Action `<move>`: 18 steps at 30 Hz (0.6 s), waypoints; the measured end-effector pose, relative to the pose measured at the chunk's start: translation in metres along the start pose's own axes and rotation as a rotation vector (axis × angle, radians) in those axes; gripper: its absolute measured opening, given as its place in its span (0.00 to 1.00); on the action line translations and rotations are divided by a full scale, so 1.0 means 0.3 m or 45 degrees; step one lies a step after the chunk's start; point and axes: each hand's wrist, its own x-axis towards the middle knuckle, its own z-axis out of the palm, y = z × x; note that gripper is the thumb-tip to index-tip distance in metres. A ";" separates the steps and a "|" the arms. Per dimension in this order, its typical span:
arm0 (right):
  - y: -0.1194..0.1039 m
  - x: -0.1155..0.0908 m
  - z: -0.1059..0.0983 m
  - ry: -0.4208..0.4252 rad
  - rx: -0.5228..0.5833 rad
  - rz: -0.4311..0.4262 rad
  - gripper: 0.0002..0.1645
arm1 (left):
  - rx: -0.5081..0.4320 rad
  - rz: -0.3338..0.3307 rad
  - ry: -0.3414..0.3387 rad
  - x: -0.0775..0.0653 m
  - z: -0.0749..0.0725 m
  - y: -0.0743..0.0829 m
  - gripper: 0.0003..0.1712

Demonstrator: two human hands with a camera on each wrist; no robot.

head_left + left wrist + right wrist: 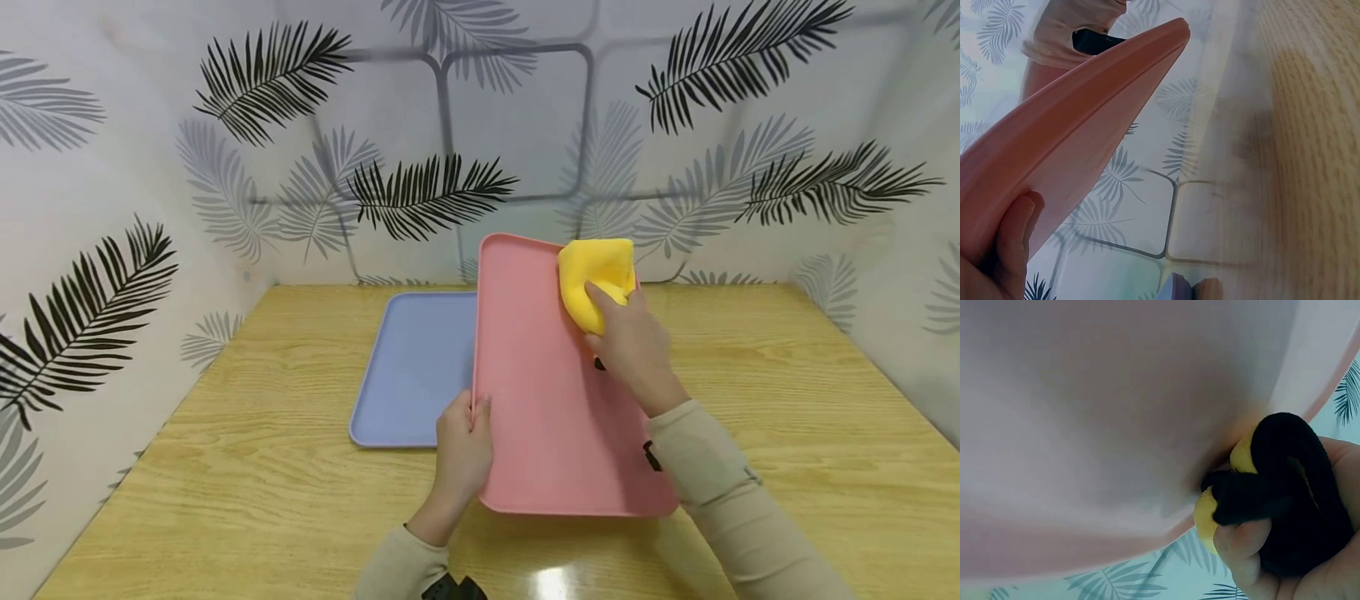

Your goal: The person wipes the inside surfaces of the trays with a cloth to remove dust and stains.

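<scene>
Head view. Pink tray point(532, 358) is held up over the wooden table point(262, 417), tilted, its inner face toward the person; cannot tell whether the lower edge meets the wood. Left hand point(462, 446) grips the left side rim, below mid-height, thumb over the edge. Right hand point(637, 342) pinches a bunched yellow cloth point(581, 275) at the tray's upper right, near the rim. Blue tray point(412, 375) lies flat on the table behind, partly hidden by the pink one.

Handling, by judgement: tray looks light, stiff, probably plastic; broad face smooth and likely slippery, so the raised rim is the place to hold, around mid-side for less twist. Little sign of fragility. Cloth looks soft, light, limp; best gathered in a wad, with fingertips behind the folds.

Left wrist view. Thumb point(1019, 231) lies against the tray rim; the other fingers' hold is not clear here. Beyond the tray, a sleeve point(1054, 40) with a dark band.

Right wrist view. Fingers are curled round black fabric point(1300, 550) bunched with the yellow, close to the tray face. Cannot tell whether black and yellow are one piece; contact with the tray is too shadowed to confirm.
</scene>
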 end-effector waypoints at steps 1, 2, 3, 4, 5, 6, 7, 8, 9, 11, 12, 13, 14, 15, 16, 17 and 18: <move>0.005 0.000 0.000 0.001 -0.005 0.006 0.35 | -0.002 -0.005 0.002 0.002 0.000 0.001 0.12; 0.011 0.000 0.000 0.000 -0.010 0.016 0.35 | -0.002 -0.006 0.004 0.004 0.000 0.000 0.12; 0.017 0.000 0.000 -0.002 -0.015 0.026 0.35 | -0.002 -0.007 0.007 0.006 -0.001 0.000 0.12; 0.024 0.002 -0.001 -0.004 -0.018 0.037 0.35 | -0.004 -0.007 0.009 0.008 -0.002 0.000 0.12; 0.030 0.002 -0.002 -0.005 -0.019 0.047 0.35 | -0.004 -0.007 0.009 0.011 -0.003 0.001 0.12; 0.037 0.003 -0.005 -0.010 -0.018 0.060 0.35 | -0.002 -0.006 0.011 0.014 -0.005 0.001 0.12; 0.045 0.003 -0.006 -0.010 -0.020 0.069 0.35 | -0.002 -0.007 0.012 0.016 -0.007 0.002 0.12; 0.052 0.003 -0.008 -0.012 -0.024 0.076 0.35 | -0.001 0.000 0.015 0.018 -0.009 0.004 0.12; 0.059 0.003 -0.008 -0.015 -0.024 0.082 0.35 | 0.001 -0.001 0.015 0.020 -0.010 0.005 0.12; 0.070 0.001 -0.009 -0.020 -0.025 0.089 0.35 | 0.007 0.002 0.018 0.023 -0.011 0.007 0.12; 0.075 0.001 -0.010 -0.021 -0.024 0.091 0.35 | 0.006 0.001 0.017 0.024 -0.011 0.007 0.12; 0.078 0.000 -0.008 -0.018 -0.023 0.089 0.35 | 0.004 -0.001 0.017 0.024 -0.011 0.007 0.12; 0.080 -0.001 -0.008 -0.023 -0.022 0.088 0.35 | 0.003 0.000 0.016 0.024 -0.011 0.007 0.12; 0.082 -0.002 -0.008 -0.024 -0.019 0.087 0.35 | 0.005 -0.006 0.014 0.026 -0.009 0.007 0.12; 0.083 -0.002 -0.008 -0.026 -0.016 0.086 0.35 | 0.005 -0.003 0.013 0.026 -0.009 0.006 0.12; 0.084 -0.003 -0.008 -0.027 -0.012 0.085 0.35 | 0.005 -0.003 0.012 0.026 -0.008 0.006 0.12; 0.085 -0.003 -0.008 -0.028 -0.010 0.085 0.34 | 0.002 -0.005 0.009 0.027 -0.007 0.006 0.11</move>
